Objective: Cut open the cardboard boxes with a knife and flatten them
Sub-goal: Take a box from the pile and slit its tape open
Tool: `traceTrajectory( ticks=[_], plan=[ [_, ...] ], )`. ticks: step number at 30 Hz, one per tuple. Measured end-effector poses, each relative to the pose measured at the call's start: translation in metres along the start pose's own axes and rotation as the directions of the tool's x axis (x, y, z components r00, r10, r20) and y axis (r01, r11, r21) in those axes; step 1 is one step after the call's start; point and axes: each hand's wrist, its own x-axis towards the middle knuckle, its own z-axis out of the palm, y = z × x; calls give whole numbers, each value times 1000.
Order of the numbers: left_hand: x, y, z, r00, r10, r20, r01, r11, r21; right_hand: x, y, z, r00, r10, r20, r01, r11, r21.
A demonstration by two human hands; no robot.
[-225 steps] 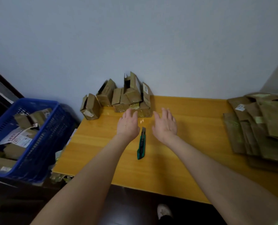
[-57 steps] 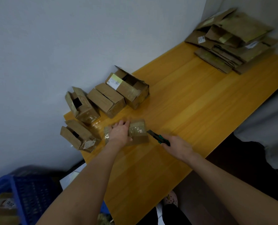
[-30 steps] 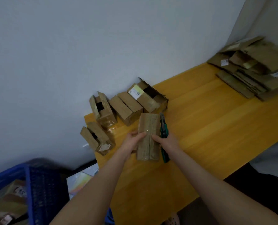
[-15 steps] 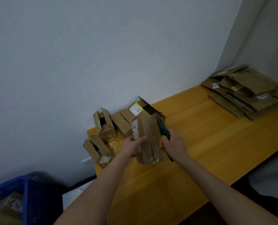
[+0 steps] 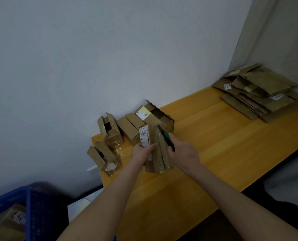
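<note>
Four other boxes (image 5: 110, 131) are gathered by the wall behind. Flattened cardboard (image 5: 259, 93) is stacked far right, and a blue crate (image 5: 38, 214) is seen lower left. A barcode label, its print too small to read, is borne by the held box (image 5: 159, 153), which is gripped over the table (image 5: 214, 136) by the left hand (image 5: 142, 153). The green knife (image 5: 168, 141) is clenched at its upper right edge by the right hand (image 5: 183, 152).

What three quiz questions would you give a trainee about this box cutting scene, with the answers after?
1. True or false: the knife lies loose on the table.
2. Where is the flattened cardboard pile? A: at the table's far right end. B: under the knife. C: in the right hand.
3. Which hand grips the labelled box?
Key: 1 false, the right hand holds it. 2 A. 3 the left hand.
</note>
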Motion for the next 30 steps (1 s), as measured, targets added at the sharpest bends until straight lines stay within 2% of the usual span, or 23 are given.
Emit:
traceTrajectory(
  ticks=[9, 15, 20, 25, 30],
  plan=[
    [-1, 2, 5, 1000, 1, -25, -1, 1000, 26, 5, -4, 0, 1000, 6, 23, -6, 1000, -13],
    [0, 9, 8, 998, -46, -33, 44, 997, -56, 6, -10, -1, 997, -7, 73, 18, 988, -154],
    [1, 13, 10, 999, -32, -30, 32, 999, -15, 14, -11, -5, 999, -6, 32, 9, 996, -89],
    [3, 22, 7, 999, 8, -43, -7, 999, 34, 17, -10, -10, 999, -30, 20, 32, 993, -111],
    [7, 30, 5, 996, 25, -82, -23, 999, 23, 9, -9, -6, 996, -39, 85, 48, 993, -103]
  ],
)
